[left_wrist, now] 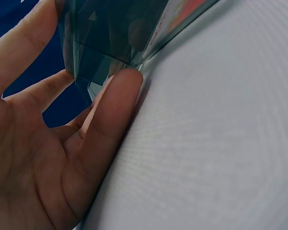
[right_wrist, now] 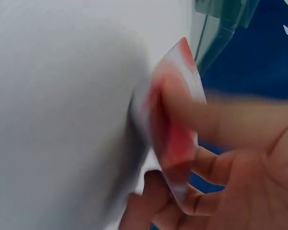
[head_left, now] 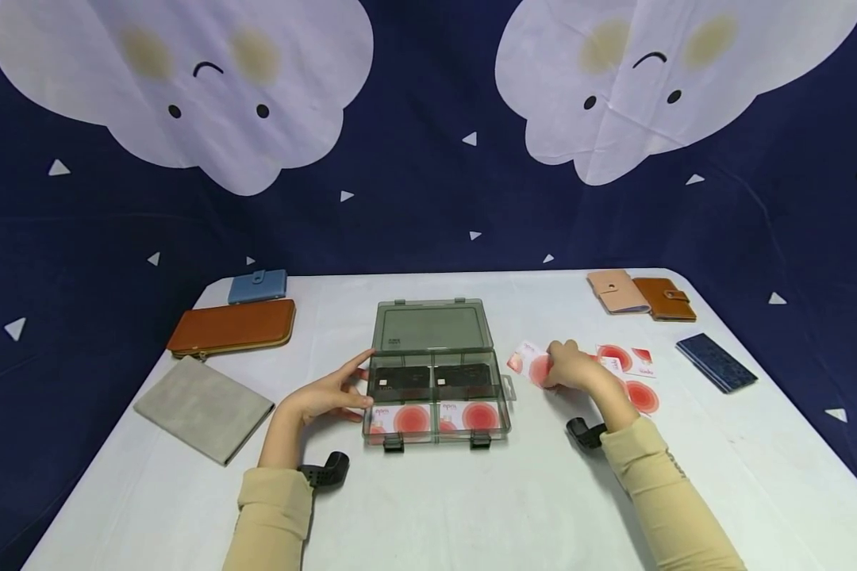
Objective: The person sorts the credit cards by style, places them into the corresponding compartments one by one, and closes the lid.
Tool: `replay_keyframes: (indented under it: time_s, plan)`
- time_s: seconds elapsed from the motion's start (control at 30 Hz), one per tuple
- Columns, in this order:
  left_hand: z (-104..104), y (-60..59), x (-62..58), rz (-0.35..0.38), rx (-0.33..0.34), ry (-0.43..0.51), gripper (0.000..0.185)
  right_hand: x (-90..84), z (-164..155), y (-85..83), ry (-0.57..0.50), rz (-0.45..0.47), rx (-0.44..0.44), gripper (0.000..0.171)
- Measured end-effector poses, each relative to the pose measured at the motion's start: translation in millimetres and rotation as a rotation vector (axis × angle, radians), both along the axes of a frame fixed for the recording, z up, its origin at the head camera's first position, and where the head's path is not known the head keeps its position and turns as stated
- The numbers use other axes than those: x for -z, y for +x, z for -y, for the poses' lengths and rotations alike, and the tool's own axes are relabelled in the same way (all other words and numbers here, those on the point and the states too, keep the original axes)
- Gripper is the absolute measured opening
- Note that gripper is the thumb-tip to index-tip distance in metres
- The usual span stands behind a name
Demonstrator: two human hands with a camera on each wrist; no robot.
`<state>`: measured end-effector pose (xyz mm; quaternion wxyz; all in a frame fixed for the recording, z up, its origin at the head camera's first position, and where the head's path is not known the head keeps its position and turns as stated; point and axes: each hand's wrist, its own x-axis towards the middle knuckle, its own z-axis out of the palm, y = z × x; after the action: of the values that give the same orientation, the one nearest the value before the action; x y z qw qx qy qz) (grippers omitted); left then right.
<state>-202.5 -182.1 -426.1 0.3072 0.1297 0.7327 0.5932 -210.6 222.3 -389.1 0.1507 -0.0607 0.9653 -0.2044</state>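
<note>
A smoky clear plastic box (head_left: 436,381) lies open mid-table, its lid tilted back. Dark cards fill its two rear compartments; white cards with red circles (head_left: 409,417) lie in the two front ones. My left hand (head_left: 343,388) rests with straight fingers against the box's left side; in the left wrist view its fingertips (left_wrist: 127,79) touch the box corner (left_wrist: 110,43). My right hand (head_left: 567,366) pinches a white-and-red card (head_left: 528,361) just right of the box; in the right wrist view the same card (right_wrist: 175,129) is lifted between thumb and fingers.
More red-circle cards (head_left: 632,361) lie right of my right hand. Wallets sit around: grey (head_left: 203,408), brown (head_left: 232,327) and blue (head_left: 257,285) on the left; pink (head_left: 616,291), tan (head_left: 662,297) and navy (head_left: 716,362) on the right.
</note>
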Motion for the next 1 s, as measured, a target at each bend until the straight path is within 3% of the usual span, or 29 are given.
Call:
replay_keyframes:
  time_s: [0.17, 0.27, 0.43, 0.57, 0.67, 0.87, 1.0]
  plan:
    - [-1, 0.3, -0.1, 0.003, -0.005, -0.01, 0.093, -3.0, 2, -1.4, -0.057, -0.122, 0.047, 0.04]
    - [-1, 0.1, 0.0, 0.002, -0.002, -0.011, 0.093, -9.4, 8, 0.2, -0.097, -0.245, 0.083, 0.036]
    - [-1, -0.6, -0.2, -0.008, -0.002, -0.016, 0.093, -23.6, 32, 9.3, -0.333, -0.4, 0.09, 0.023]
    - [-1, -0.7, -1.6, -0.006, -0.005, -0.019, 0.093, -30.5, 56, 18.2, -0.531, -0.369, 0.031, 0.018]
    - [-1, -1.3, -2.2, -0.005, -0.003, -0.016, 0.093, -33.4, 72, 24.4, -0.589, -0.323, -0.016, 0.018]
    - [-1, -1.5, -2.0, 0.002, 0.003, 0.001, 0.095, -32.9, 99, 33.6, -0.596, -0.237, -0.095, 0.021]
    - [0, -0.7, -1.0, 0.009, 0.013, 0.017, 0.097, -24.6, 116, 38.4, -0.542, -0.206, -0.161, 0.022]
